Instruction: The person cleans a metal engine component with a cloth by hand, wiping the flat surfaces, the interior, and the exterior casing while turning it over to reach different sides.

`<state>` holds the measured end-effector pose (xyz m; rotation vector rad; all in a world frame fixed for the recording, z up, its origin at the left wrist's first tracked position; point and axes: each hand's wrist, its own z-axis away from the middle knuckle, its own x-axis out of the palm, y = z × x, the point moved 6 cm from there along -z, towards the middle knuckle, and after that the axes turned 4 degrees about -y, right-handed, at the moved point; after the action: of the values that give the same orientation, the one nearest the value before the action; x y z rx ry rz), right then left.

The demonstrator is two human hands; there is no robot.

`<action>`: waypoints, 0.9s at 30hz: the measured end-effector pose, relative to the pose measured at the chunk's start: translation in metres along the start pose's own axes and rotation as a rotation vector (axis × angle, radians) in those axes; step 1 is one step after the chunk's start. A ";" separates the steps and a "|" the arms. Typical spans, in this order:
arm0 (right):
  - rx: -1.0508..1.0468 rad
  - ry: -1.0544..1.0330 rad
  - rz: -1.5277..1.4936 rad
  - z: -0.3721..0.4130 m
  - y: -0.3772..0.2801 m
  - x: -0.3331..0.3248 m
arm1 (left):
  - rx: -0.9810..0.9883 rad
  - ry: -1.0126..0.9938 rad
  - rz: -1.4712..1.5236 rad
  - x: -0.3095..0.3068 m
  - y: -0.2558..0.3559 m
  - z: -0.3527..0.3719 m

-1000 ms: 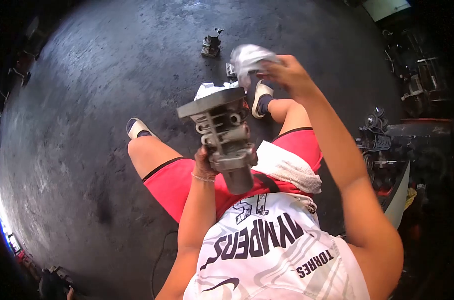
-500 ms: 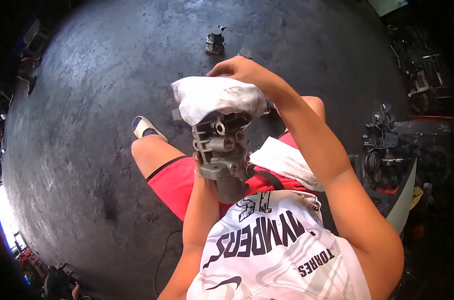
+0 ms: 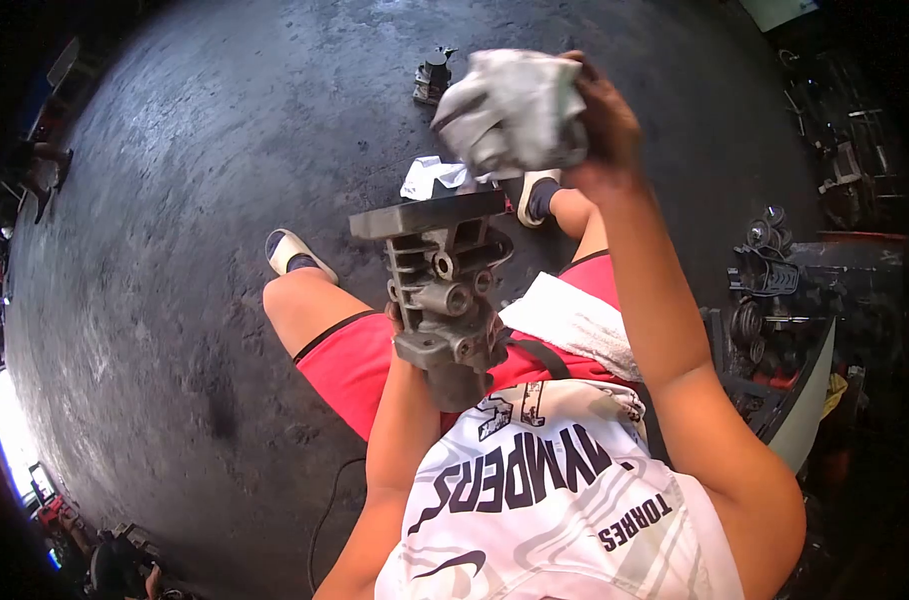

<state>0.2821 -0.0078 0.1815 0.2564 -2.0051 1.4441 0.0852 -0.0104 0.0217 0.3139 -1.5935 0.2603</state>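
Note:
A grey cast-metal housing (image 3: 445, 290) with a flat top flange, ribs and round bores stands upright in front of my lap. My left hand (image 3: 395, 318) grips it from behind and the left side, mostly hidden by the metal. Up and to the right, my right hand (image 3: 610, 125) is closed on a bunched, grey-stained white rag (image 3: 520, 110), held apart from the housing and slightly blurred. A crumpled white piece (image 3: 433, 178), cloth or paper, shows just beyond the flange; what it rests on is hidden.
A small metal part (image 3: 433, 78) stands on the dark floor (image 3: 225, 130) ahead. A folded white towel (image 3: 575, 320) lies over my right thigh. Metal parts (image 3: 765, 265) and a tray edge (image 3: 810, 400) are at the right. Another person's legs (image 3: 45, 170) show at the far left.
The rag has come off the housing's top and moved up and right with my right hand, uncovering the flange and the white piece beyond. My left hand and the housing stay nearly in place.

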 end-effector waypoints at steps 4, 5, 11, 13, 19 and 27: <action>-0.001 -0.397 0.341 0.036 0.008 0.033 | 0.027 0.054 0.014 -0.002 -0.004 -0.003; -0.239 -0.481 0.738 0.052 0.020 0.059 | 0.039 0.063 0.014 -0.002 -0.004 -0.004; -0.097 0.097 0.202 0.074 0.089 0.047 | 0.110 0.141 -0.001 0.001 0.000 -0.004; 0.135 -0.090 0.212 0.074 0.087 0.051 | 0.133 0.163 -0.010 0.002 0.002 -0.003; 0.353 -0.155 0.563 0.059 0.066 0.041 | 0.186 0.256 -0.041 0.003 0.002 -0.002; -0.050 -0.510 1.403 0.055 0.030 0.082 | 0.032 0.077 0.000 0.011 -0.006 0.001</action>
<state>0.1822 -0.0289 0.1972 -1.1502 -2.7662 2.2189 0.0861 -0.0173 0.0328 0.3253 -1.5147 0.2951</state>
